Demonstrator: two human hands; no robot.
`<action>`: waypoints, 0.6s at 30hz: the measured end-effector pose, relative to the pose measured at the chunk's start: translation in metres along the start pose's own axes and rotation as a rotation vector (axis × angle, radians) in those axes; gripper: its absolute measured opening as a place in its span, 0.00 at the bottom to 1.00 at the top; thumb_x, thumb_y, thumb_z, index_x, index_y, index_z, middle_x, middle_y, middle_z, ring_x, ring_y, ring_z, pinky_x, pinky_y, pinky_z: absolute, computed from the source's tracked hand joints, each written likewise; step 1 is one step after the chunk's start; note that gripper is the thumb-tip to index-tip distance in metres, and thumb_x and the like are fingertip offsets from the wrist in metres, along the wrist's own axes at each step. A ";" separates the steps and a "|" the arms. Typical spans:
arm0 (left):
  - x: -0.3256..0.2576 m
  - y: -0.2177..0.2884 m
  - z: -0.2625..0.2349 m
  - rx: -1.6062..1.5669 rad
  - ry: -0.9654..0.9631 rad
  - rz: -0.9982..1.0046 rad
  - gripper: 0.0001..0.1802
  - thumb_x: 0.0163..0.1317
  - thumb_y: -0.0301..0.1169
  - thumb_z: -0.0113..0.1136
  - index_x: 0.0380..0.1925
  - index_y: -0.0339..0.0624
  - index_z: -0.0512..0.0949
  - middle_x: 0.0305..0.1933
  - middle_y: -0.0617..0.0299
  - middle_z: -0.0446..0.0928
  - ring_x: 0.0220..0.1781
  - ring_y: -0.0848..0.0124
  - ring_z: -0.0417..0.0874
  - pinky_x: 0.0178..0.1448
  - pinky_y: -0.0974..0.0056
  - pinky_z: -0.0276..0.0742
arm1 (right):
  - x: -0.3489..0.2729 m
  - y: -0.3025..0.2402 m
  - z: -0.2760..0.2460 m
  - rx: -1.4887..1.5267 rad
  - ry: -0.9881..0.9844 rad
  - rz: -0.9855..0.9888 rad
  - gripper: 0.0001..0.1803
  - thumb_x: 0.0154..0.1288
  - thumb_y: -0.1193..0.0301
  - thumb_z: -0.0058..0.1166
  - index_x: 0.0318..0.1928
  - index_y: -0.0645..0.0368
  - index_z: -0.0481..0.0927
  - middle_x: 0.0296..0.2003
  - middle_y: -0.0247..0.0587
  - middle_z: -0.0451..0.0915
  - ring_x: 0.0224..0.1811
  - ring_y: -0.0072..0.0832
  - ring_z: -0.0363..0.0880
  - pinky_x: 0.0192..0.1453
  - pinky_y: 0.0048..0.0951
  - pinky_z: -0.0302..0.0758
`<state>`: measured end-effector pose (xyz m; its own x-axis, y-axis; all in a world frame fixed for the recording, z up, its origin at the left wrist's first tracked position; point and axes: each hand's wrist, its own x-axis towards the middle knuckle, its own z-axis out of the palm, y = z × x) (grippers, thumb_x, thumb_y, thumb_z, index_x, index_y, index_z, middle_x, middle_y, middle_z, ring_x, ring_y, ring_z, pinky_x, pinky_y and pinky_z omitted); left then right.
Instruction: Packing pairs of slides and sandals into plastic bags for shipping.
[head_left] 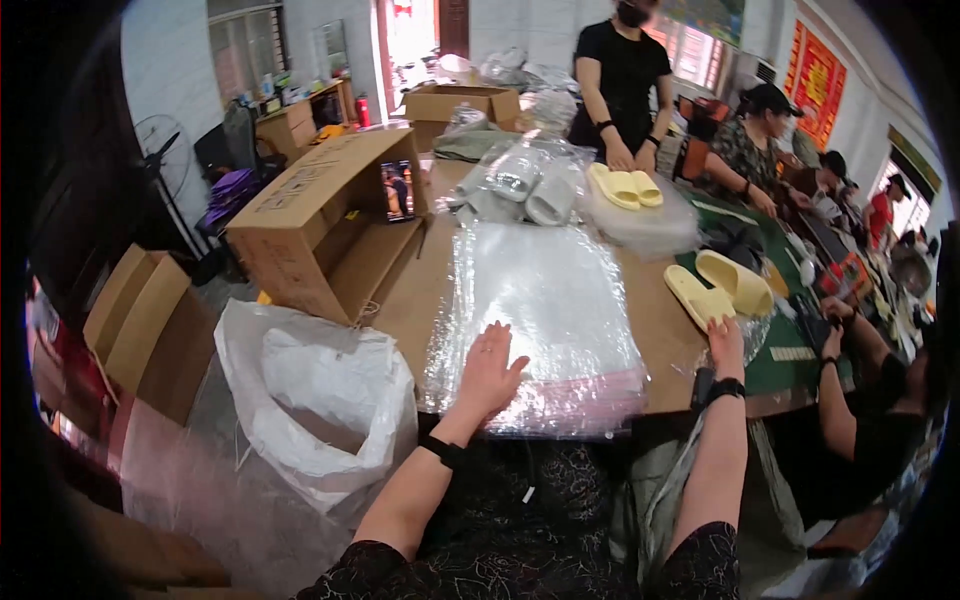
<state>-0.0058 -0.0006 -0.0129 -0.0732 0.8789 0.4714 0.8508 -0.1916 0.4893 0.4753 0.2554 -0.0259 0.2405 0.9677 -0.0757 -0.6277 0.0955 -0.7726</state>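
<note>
the stack of clear bags [545, 285] lies squarely in front of the person on the brown table [395, 325], its pink-tinted edge [590, 397] toward the body, probably so that the openings or seals are within easy reach. the left hand [490, 375] rests palm down on the left near part of that stack, fingers spread wide and holding nothing, seemingly to steady the slippery film. its forearm comes in slantwise from the near left, the wrist fairly straight. the pair of yellow slippers [733, 285] sits to the right of the bags, soles down, likely kept there to suit the right hand [726, 342]. that hand reaches almost straight forward, wrist raised a little, fingertips at the near end of the left slipper; whether they pinch it or only touch it, i cannot tell. beyond the stack, grey slippers in clear plastic [520, 180] are heaped at the far side, apparently to leave the near side for working. the white sack [250, 365] gapes at the table's left edge, below the open cardboard box [285, 245].
</note>
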 end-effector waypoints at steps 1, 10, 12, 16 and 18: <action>-0.003 -0.001 -0.004 0.013 0.000 -0.008 0.38 0.69 0.48 0.51 0.66 0.25 0.62 0.70 0.31 0.61 0.74 0.43 0.59 0.77 0.49 0.52 | -0.010 0.003 0.012 -0.012 0.023 0.009 0.17 0.64 0.74 0.59 0.51 0.62 0.70 0.46 0.44 0.75 0.43 0.42 0.79 0.48 0.34 0.79; 0.001 0.002 -0.006 -0.010 -0.005 0.012 0.38 0.70 0.49 0.48 0.66 0.26 0.61 0.70 0.34 0.61 0.75 0.45 0.58 0.77 0.51 0.50 | -0.060 -0.045 0.117 -0.013 -0.224 -0.153 0.09 0.72 0.70 0.54 0.48 0.57 0.78 0.30 0.25 0.71 0.30 0.17 0.67 0.39 0.19 0.68; 0.001 0.003 -0.007 -0.027 0.006 0.002 0.37 0.69 0.48 0.49 0.65 0.25 0.62 0.70 0.32 0.61 0.75 0.44 0.58 0.78 0.50 0.50 | -0.095 -0.054 0.161 -0.081 -0.357 -0.110 0.11 0.73 0.70 0.52 0.51 0.59 0.78 0.33 0.24 0.74 0.31 0.15 0.68 0.40 0.19 0.68; -0.001 -0.002 -0.006 0.003 0.018 0.008 0.36 0.69 0.48 0.50 0.66 0.28 0.63 0.70 0.35 0.62 0.75 0.45 0.59 0.77 0.51 0.50 | -0.170 -0.067 0.237 -0.199 -0.499 -0.114 0.17 0.74 0.67 0.50 0.57 0.63 0.77 0.43 0.29 0.81 0.39 0.12 0.76 0.43 0.17 0.71; 0.002 0.003 -0.002 -0.019 0.026 0.017 0.37 0.68 0.48 0.51 0.65 0.26 0.63 0.70 0.33 0.62 0.75 0.45 0.59 0.77 0.51 0.50 | -0.171 -0.074 0.239 -0.285 -0.552 -0.079 0.18 0.74 0.66 0.50 0.58 0.63 0.77 0.42 0.29 0.82 0.39 0.13 0.78 0.43 0.17 0.72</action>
<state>-0.0043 -0.0002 -0.0092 -0.0722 0.8638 0.4986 0.8421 -0.2151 0.4945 0.3038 0.1380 0.1948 -0.1878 0.9455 0.2661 -0.3830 0.1790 -0.9062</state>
